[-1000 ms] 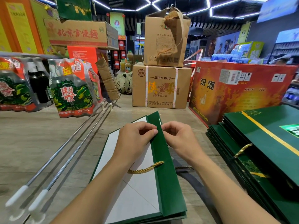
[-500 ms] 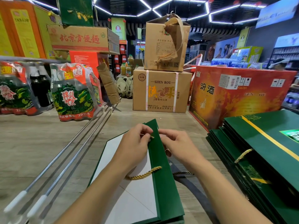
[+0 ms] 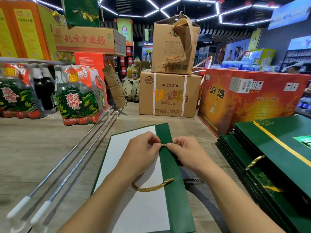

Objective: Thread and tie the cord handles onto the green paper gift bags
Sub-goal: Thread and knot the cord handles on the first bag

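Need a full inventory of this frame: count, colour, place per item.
gift bag: 1, green with a white panel, flat in front of the person, under both hands
cord: 1, gold, loops off the bag's green strip near the wrists; a short bit shows between the fingertips
bag stack: 1 pile, green with a gold stripe, right; a gold cord hangs from it
rods: 2, metal with white grips, side by side, left of the bag
brown cartons: 2, stacked, centre back
red carton: 1, right back
bottle packs: 2, green and red wrap, left
left hand: 1, pinches the cord
right hand: 1, pinches the cord
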Motion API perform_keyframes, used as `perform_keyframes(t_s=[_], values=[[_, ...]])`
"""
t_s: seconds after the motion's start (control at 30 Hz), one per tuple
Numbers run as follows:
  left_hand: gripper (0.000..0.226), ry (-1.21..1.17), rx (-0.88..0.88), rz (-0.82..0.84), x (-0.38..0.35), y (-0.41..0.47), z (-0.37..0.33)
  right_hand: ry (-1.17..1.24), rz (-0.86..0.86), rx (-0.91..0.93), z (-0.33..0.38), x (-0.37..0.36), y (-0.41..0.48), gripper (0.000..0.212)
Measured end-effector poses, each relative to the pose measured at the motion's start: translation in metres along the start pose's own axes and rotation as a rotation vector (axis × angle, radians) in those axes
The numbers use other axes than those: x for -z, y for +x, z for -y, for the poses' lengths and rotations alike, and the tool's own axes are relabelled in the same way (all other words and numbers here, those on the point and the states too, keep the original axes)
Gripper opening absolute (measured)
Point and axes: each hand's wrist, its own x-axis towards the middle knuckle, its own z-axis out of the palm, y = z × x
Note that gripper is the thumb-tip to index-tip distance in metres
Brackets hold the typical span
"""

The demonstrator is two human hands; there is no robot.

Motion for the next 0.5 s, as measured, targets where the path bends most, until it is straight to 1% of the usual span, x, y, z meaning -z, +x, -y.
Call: perform_keyframes(t_s=[0.03,0.13,0.23,0.37,0.43,0.5], values=[[0.008,0.019,0.037,0.016,0.002,0.0,0.001,-0.024,-0.052,-0.006,0.0,0.001,0.001,0.022],[0.021,0.054,0.131,0.095,0.006,0.001,0.002,-0.093,-0.187,0.027,0.001,0.009,0.002,0.023],[0.027,-0.005,0.185,0.12,0.004,0.002,-0.002,-0.139,-0.205,0.08,-0.002,0.012,0.003,0.029],[0.029,-0.202,0.262,0.064,0.006,0.003,0.001,-0.251,-0.225,0.122,-0.007,0.011,0.005,0.036],[0.029,-0.273,0.303,0.058,0.01,0.003,0.003,-0.263,-0.229,0.126,-0.007,0.012,0.006,0.032],[0.028,-0.282,0.3,0.027,0.013,0.003,0.003,-0.223,-0.251,0.129,-0.009,0.013,0.008,0.021]])
